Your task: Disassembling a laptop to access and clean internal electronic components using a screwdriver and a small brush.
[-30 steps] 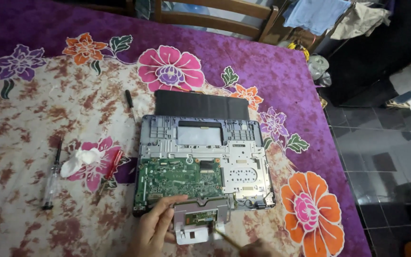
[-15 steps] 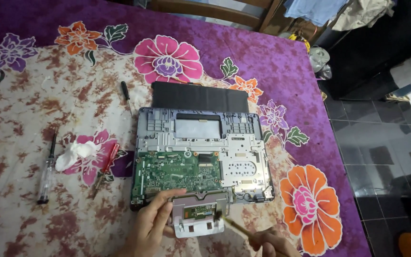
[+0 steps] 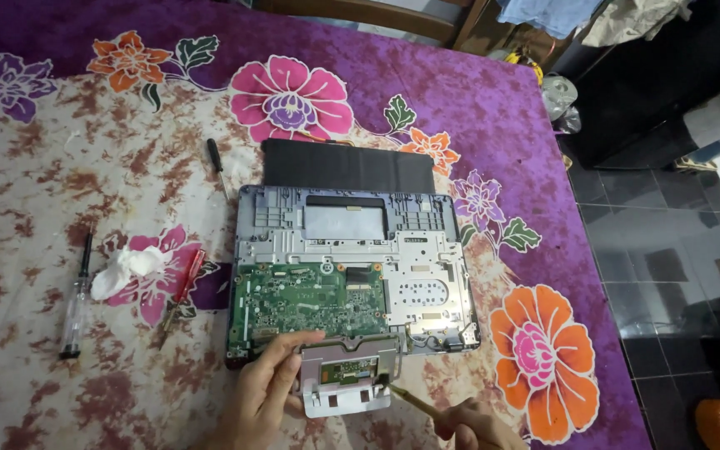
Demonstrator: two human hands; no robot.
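Looking down from the head view: opened laptop chassis [image 3: 352, 275] lying mid-bed-cover, long axis running left to right, green circuit board [image 3: 306, 300] at its near-left corner. Left hand [image 3: 264, 392] pinching the left edge of the touchpad module [image 3: 347, 375] at the chassis' near edge, fingers narrow. Right hand [image 3: 472, 425] closed around a thin yellowish tool [image 3: 414, 402], tip slanting up-left, touching the module's right edge. 3 screwdrivers resting well apart leftward.
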